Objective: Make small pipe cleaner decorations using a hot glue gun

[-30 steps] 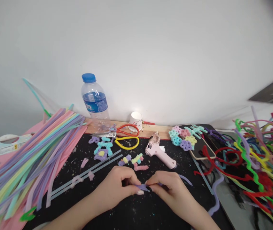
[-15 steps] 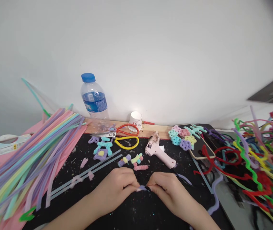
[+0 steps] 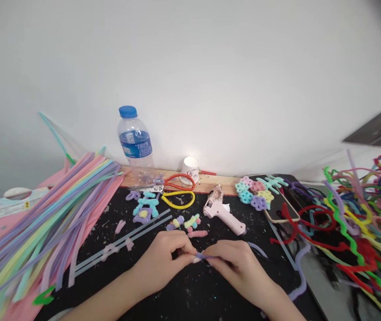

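Between my two hands is a small purple fuzzy piece (image 3: 204, 256), pinched at both ends over the black mat (image 3: 184, 294). My left hand (image 3: 168, 256) holds its left end between thumb and forefinger. The right end is in the pinch of my right hand (image 3: 235, 263), whose fingertips partly hide it. Just beyond my hands lie a pink fuzzy roll (image 3: 199, 233) and small multicoloured fuzzy pieces (image 3: 192, 221). A pink glue gun (image 3: 225, 211) rests beyond my right hand. Scissors with red and yellow handles (image 3: 179, 199) lie farther back.
Pastel fuzzy stems (image 3: 53, 214) cover the left side. A water bottle (image 3: 136, 145) and a paper cup (image 3: 190, 167) stand by the wall. Pale glue sticks (image 3: 126, 238), fuzzy flowers (image 3: 252, 191), a phone (image 3: 282, 205) and tangled bright stems (image 3: 354, 223) surround the work spot.
My fingertips have come closer together around the purple piece, with my right fingers turned more over it. The view has shifted slightly, moving the bottle and stems a little to the right.
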`<state>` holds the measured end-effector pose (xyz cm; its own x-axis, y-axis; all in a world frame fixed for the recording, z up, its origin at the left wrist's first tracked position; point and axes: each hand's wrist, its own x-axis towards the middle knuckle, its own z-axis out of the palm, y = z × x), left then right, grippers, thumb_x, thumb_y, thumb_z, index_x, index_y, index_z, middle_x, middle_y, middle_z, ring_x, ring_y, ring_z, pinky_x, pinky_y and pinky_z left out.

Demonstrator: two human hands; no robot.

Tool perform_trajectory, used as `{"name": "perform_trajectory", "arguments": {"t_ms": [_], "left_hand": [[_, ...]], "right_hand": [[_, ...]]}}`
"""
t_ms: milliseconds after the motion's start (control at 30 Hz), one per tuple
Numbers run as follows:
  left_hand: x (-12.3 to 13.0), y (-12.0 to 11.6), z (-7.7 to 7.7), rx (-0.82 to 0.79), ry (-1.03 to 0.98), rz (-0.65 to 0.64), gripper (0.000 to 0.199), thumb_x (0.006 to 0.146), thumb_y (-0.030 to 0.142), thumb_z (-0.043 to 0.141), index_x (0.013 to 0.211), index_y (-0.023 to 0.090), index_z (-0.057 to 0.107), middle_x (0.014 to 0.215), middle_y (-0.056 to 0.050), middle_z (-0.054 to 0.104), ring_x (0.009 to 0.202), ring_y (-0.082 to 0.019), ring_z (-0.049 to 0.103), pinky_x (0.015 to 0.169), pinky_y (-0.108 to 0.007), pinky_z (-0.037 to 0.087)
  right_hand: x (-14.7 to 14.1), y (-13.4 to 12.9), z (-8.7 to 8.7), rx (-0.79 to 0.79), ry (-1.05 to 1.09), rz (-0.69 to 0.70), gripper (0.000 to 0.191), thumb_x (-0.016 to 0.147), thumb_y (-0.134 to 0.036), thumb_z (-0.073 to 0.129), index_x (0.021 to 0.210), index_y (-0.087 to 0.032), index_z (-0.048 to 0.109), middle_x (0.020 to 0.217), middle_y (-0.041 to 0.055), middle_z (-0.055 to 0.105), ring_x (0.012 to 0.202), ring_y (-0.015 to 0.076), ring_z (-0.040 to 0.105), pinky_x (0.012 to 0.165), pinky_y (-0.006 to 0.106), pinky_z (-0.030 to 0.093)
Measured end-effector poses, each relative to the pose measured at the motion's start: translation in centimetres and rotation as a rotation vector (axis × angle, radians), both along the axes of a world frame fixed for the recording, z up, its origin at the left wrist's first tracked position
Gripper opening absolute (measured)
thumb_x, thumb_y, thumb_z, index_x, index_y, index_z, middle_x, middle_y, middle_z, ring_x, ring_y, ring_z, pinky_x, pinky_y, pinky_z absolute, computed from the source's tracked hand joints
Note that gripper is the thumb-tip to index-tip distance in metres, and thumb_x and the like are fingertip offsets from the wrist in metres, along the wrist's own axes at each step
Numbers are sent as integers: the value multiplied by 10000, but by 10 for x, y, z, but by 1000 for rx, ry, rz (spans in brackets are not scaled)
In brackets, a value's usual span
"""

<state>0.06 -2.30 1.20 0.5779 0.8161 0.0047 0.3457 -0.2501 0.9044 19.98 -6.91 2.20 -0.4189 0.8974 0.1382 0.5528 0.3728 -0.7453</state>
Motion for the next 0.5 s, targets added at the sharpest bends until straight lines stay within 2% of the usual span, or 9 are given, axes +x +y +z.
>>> {"name": "perform_trajectory", "arguments": {"t_ms": [67,233,367,500], "left_hand": [[1,1,0,-92,-35,16,83,741,211,651,678,159,669,666,5,647,625,-128,558,616,-228,432],[3,3,-2,-407,-202,-19,226,806,313,580,699,126,645,602,-4,621,534,-107,531,508,-206,437],[3,2,-3,-421,-214,-31,218,797,287,590,662,121,632,580,-1,607,530,-105,532,522,-208,450],[5,-2,-1,-370,-147,-73,207,788,235,581,612,130,612,588,4,602,551,-115,555,557,-214,452]], "right_hand": [[-1,0,2,28,37,-24,175,894,-148,489,909,-185,660,791,31,681,698,123,618,642,199,458],[-3,0,1,88,76,-94,221,913,-156,439,909,-178,658,799,55,666,715,142,616,648,237,484],[-5,1,-2,188,35,-106,184,903,-166,468,930,-187,649,854,66,672,783,167,614,700,276,492],[-8,1,-5,249,-64,-55,178,901,-149,477,965,-196,636,865,61,673,778,179,581,706,310,468]]}}
